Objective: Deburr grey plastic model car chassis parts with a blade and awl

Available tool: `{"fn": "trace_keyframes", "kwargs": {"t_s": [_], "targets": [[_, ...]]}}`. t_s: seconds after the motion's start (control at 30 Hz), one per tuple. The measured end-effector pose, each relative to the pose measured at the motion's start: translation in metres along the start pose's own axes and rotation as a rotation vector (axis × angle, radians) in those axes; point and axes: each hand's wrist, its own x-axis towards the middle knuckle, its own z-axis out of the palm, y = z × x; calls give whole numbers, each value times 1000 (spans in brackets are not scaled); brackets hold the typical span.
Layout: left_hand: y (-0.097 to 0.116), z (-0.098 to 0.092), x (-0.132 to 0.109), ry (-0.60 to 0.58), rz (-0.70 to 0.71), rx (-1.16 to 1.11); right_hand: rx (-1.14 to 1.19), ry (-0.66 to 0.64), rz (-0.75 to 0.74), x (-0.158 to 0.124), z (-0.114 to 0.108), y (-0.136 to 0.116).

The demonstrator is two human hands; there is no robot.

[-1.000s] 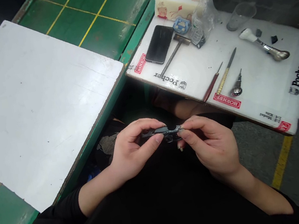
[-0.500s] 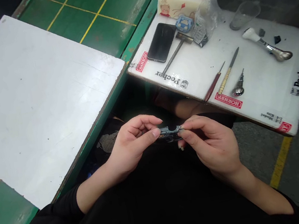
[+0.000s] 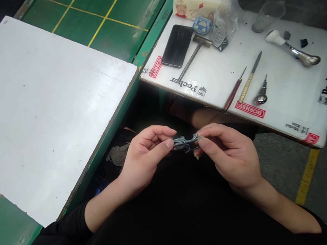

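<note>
Because the work is so small, the left hand [image 3: 146, 159] and the right hand [image 3: 230, 157] meet just above the person's dark-clothed lap [image 3: 180, 220], each grip clamped on one end of a small dark part [image 3: 186, 144]. Thumbs and fingertips pinch it from both sides, probably to steady it and leave its middle open to view. What the part is cannot be told, though a rounded notch shows along its far edge.

To the left, a white board [image 3: 46, 117] lies across a green counter [image 3: 105, 19] ruled with yellow lines. To the right, a white mat [image 3: 290, 93] overhangs a grey floor [image 3: 283, 165] marked by a yellow stripe [image 3: 307, 177]. The mat carries black "Pocher" print and red "HORNBY" stamps. Along its near side, a red-handled awl [image 3: 234, 94], a yellow-handled file [image 3: 249, 83] and a small chrome-tipped tool [image 3: 261, 95] lie side by side, seemingly set out within easy reach.

Farther off lie a small hammer [image 3: 197, 60], a black smartphone [image 3: 177, 46], a blue round object [image 3: 202, 25] and a clear plastic bag [image 3: 225, 16]. Beyond them are a tissue pack [image 3: 198, 1] printed with a bear and kites, a clear plastic cup [image 3: 267, 16] and a white-handled metal tool [image 3: 294, 49].
</note>
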Motion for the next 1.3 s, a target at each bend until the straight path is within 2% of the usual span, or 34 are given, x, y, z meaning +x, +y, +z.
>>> {"fn": "trace_keyframes", "kwargs": {"t_s": [0.1, 0.23, 0.4, 0.5, 0.87, 1.17, 1.3], "targets": [[-2, 1, -2, 16, 111, 159, -51, -36, 39, 3, -1, 5], [-4, 5, -6, 32, 297, 416, -245, -151, 58, 6, 1, 7], [-2, 7, -9, 33, 440, 665, -357, -147, 10, 9, 5, 2], [-2, 5, -10, 35, 432, 654, -356, -149, -16, 10, 4, 1], [-9, -1, -14, 45, 367, 538, -234, -164, 32, 9, 3, 5], [3, -10, -4, -112, 627, 749, -163, -116, 76, 4, 3, 9], [0, -9, -6, -95, 682, 787, -158, -87, 121, 4, 5, 5]]}}
